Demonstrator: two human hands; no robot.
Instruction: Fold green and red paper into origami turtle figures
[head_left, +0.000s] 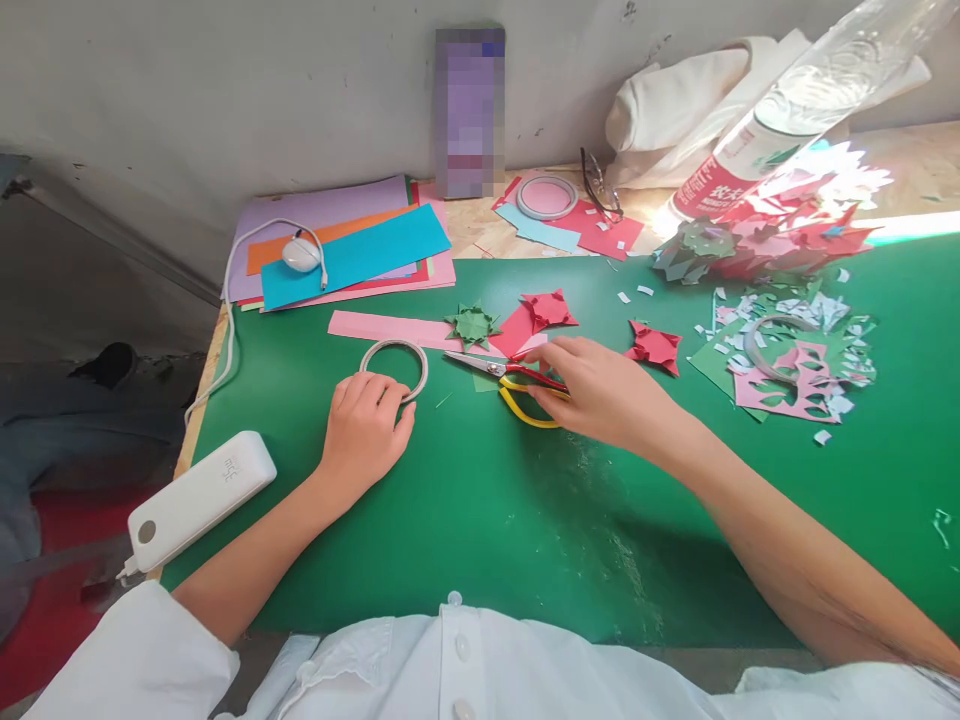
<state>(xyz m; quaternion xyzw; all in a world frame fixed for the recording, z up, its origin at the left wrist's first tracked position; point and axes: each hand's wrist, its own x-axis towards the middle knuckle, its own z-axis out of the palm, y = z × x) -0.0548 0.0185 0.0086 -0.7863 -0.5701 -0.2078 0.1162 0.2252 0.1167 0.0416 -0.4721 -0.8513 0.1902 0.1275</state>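
Green sheeting covered the worktop [465, 540], which stood against a pale wall [300, 90]. Near the middle lay the scissors [491, 368], with one red and one yellow handle, their blades directed leftward just below a green paper star [473, 326].

In the inspector's judgement, the step in hand was the handling of scissors and tape. Any lift of the scissors appeared to call for fingers well seated in the handles and blades kept clear of the star.

The right hand [600, 390] was closed on the scissors, thumb and fingers at the handles. The left hand [365, 425] was loosely curled, its fingers touching the near rim of a tape roll [425, 370], thumb apart; whether it gripped the rim could not be determined.

A pink strip [382, 327] ran behind the roll. Two red folded pieces [551, 309] [655, 347] lay beyond and to the right of the scissors. Further out were noted paper scraps [787, 378], stacked coloured paper [375, 255], a white power bank [202, 500] and a bottle [750, 160].
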